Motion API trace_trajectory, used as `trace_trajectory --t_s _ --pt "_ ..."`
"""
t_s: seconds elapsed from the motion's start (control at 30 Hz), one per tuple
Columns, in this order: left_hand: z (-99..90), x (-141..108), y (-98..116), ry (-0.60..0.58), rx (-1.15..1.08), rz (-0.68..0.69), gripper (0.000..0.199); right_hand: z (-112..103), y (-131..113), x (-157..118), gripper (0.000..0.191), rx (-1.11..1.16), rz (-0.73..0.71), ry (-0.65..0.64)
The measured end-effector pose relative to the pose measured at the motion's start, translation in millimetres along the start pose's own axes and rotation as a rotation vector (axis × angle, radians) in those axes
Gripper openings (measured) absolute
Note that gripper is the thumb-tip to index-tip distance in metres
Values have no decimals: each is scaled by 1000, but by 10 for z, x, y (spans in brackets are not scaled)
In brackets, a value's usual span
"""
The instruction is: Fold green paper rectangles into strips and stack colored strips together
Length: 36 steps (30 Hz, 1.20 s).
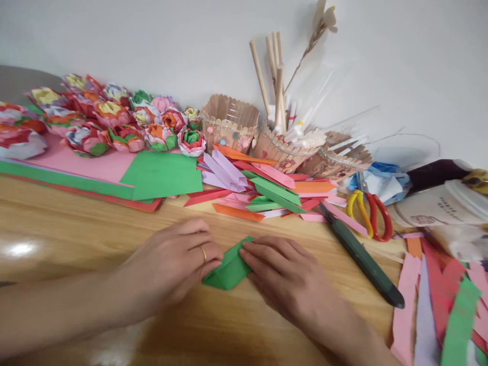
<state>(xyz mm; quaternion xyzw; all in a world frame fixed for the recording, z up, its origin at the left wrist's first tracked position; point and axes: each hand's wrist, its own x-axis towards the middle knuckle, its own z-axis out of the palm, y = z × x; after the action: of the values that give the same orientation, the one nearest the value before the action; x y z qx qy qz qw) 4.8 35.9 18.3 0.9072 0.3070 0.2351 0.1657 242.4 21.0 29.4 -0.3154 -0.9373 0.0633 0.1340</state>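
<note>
Hands on folded green paper, right edge partly hidden.

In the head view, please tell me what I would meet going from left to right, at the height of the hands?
Left hand, folded green paper, right hand, dark green cutter, paper strips.

Wooden desk is carrying folded green paper; cutter lying right, folded strips sprawling behind, baskets standing farther back.
</note>
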Motion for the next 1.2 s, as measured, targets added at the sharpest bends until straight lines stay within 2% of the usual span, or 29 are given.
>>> trace_trajectory --t_s 0.07,0.17,0.33,0.47,0.53,0.63,0.73,0.93,1.1,1.2 --pt "-30 -30 44 -16 -8 -26 22 -9 -18 -14 26 -33 8 10" --pt "-26 -71 68 -35 148 13 17 7 -31 -28 25 -56 4 35" --pt "24 -86 51 108 376 187 38 73 -34 -40 18 -47 8 124" --pt "19 -79 95 73 434 229 47 92 -22 -33 13 -8 5 173" --pt "22 -79 106 95 437 188 49 91 -9 -23 14 33 7 182" --pt "29 -76 79 115 364 103 40 90 19 -10 12 166 63 173" --pt "30 -69 36 45 173 13 31 92 46 -12 7 265 123 169" --pt "35 -69 19 12 -11 -112 25 90 79 -26 11 267 109 105" --pt "26 -66 12 -15 -105 -180 23 109 70 -14 7 285 131 157" --pt "24 -52 7 -28 -89 -198 22 115 37 3 8 320 198 175"
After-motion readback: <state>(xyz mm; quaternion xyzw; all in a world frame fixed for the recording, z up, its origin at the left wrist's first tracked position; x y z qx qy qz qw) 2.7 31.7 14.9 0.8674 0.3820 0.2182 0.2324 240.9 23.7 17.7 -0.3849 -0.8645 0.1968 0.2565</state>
